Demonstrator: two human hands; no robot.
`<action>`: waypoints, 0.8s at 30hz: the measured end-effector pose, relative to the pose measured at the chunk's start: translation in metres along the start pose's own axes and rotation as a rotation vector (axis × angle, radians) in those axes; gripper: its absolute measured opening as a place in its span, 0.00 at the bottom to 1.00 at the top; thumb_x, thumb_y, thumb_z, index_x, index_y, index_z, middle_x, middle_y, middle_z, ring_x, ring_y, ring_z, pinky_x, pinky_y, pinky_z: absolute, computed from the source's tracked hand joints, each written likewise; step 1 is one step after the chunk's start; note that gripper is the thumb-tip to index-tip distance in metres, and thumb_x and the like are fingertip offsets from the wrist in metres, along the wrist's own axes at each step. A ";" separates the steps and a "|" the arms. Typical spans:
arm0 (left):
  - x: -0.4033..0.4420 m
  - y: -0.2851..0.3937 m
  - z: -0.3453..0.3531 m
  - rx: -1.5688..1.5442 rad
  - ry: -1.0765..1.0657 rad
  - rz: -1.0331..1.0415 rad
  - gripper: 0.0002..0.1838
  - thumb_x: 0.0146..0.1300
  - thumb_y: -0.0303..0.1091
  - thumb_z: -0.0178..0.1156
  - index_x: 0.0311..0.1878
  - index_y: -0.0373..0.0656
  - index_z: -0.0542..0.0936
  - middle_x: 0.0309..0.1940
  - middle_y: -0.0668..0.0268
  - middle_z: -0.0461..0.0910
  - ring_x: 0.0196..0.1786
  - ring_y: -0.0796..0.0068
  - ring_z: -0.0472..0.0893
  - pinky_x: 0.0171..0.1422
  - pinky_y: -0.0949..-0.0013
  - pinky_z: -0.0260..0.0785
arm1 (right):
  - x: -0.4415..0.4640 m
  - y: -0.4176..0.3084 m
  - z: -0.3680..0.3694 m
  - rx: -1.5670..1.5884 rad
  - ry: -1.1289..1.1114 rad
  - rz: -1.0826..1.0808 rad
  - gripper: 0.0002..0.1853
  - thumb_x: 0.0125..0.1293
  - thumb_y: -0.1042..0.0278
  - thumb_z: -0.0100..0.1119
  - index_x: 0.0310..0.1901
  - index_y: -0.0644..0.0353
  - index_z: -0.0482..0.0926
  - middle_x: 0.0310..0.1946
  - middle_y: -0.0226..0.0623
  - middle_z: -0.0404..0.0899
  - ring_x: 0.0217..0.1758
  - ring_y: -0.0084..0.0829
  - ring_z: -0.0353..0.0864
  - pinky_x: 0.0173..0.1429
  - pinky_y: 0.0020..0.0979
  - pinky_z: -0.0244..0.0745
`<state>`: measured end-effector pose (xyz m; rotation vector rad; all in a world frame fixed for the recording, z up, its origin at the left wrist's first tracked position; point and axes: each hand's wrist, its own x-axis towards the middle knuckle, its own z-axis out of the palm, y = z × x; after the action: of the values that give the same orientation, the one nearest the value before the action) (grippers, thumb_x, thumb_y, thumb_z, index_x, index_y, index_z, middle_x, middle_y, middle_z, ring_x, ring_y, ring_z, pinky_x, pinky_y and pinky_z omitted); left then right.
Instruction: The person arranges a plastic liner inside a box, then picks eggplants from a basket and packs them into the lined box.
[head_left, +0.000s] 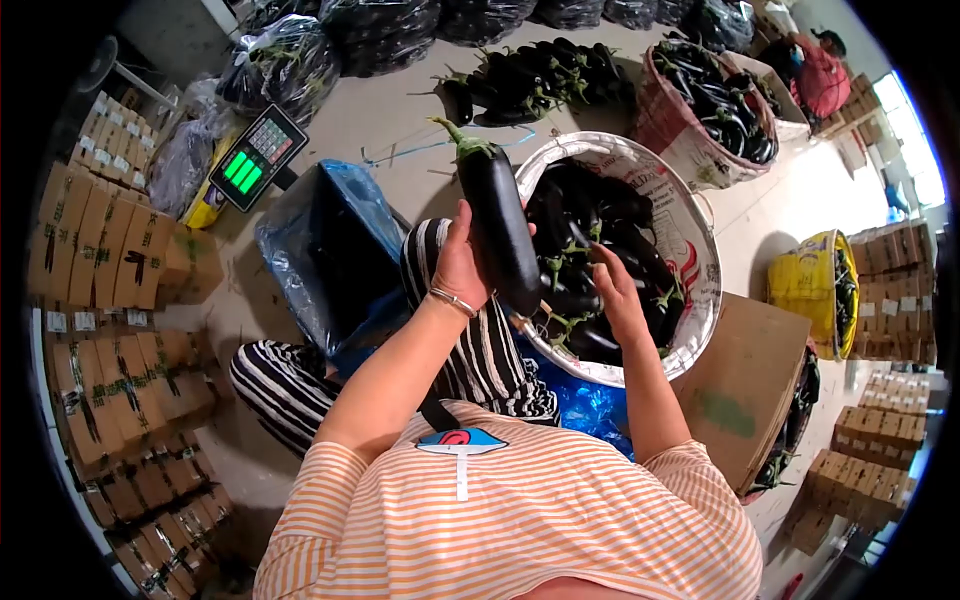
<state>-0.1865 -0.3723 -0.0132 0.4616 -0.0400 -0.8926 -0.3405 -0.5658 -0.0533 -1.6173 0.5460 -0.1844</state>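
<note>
A large dark eggplant (497, 215) with a green stem is held upright in my left hand (462, 258), its stem end pointing away from me. My right hand (619, 297) is over the big white woven basket (702, 250), fingers apart, with nothing seen in it. Many eggplants (590, 240) fill that basket below my right hand. Left of my left hand stands a box lined with a blue plastic bag (345, 190); its inside looks dark.
A scale display (258, 158) glows green at the upper left. Loose eggplants (550, 80) lie on the floor beyond. Another full basket (655, 140), a yellow bag (808, 290) and a cardboard box (745, 380) are on the right. Stacked cartons (100, 240) line the left. A person (822, 80) is far back right.
</note>
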 end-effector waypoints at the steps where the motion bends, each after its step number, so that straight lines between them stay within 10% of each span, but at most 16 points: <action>1: 0.007 -0.003 -0.008 0.042 0.037 0.023 0.34 0.64 0.61 0.50 0.64 0.46 0.66 0.55 0.62 0.74 0.55 0.59 0.75 0.61 0.54 0.66 | -0.002 -0.023 0.014 0.291 -0.151 0.064 0.37 0.60 0.55 0.62 0.69 0.54 0.58 0.61 0.42 0.67 0.62 0.34 0.67 0.61 0.33 0.66; 4: 0.018 -0.010 -0.006 0.112 0.160 0.151 0.36 0.65 0.62 0.48 0.69 0.51 0.60 0.62 0.65 0.66 0.65 0.62 0.65 0.68 0.57 0.57 | 0.002 -0.045 0.049 0.361 -0.364 -0.013 0.42 0.60 0.61 0.63 0.72 0.48 0.49 0.60 0.39 0.66 0.58 0.31 0.68 0.57 0.30 0.69; 6: 0.023 -0.009 -0.011 0.091 0.190 0.091 0.38 0.64 0.64 0.47 0.71 0.54 0.56 0.66 0.64 0.62 0.66 0.63 0.63 0.69 0.57 0.53 | 0.011 -0.048 0.060 0.245 -0.227 0.121 0.42 0.56 0.68 0.65 0.71 0.51 0.52 0.49 0.36 0.73 0.44 0.24 0.75 0.36 0.22 0.71; 10: 0.023 -0.017 0.000 0.348 0.270 0.027 0.41 0.63 0.63 0.50 0.73 0.53 0.50 0.70 0.61 0.55 0.68 0.63 0.59 0.70 0.59 0.50 | 0.054 -0.031 0.060 0.783 -0.222 0.261 0.23 0.63 0.59 0.55 0.58 0.57 0.67 0.40 0.32 0.78 0.30 0.23 0.77 0.23 0.21 0.67; 14: 0.027 -0.026 0.010 0.294 0.146 0.032 0.44 0.58 0.49 0.65 0.72 0.51 0.52 0.67 0.61 0.57 0.65 0.65 0.64 0.63 0.62 0.64 | 0.123 -0.025 0.046 0.865 -0.137 0.327 0.18 0.66 0.54 0.52 0.51 0.57 0.69 0.35 0.35 0.78 0.29 0.24 0.77 0.21 0.19 0.66; 24: 0.044 -0.009 0.010 0.299 0.047 0.022 0.35 0.68 0.36 0.55 0.73 0.47 0.49 0.66 0.55 0.61 0.62 0.63 0.69 0.58 0.64 0.66 | 0.366 0.022 0.081 0.306 -0.239 0.440 0.17 0.64 0.54 0.59 0.46 0.57 0.73 0.25 0.35 0.77 0.18 0.21 0.70 0.17 0.20 0.62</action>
<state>-0.1676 -0.4146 -0.0151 0.7594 -0.1365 -0.8571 0.0079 -0.6592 -0.1583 -1.1701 0.6398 0.2411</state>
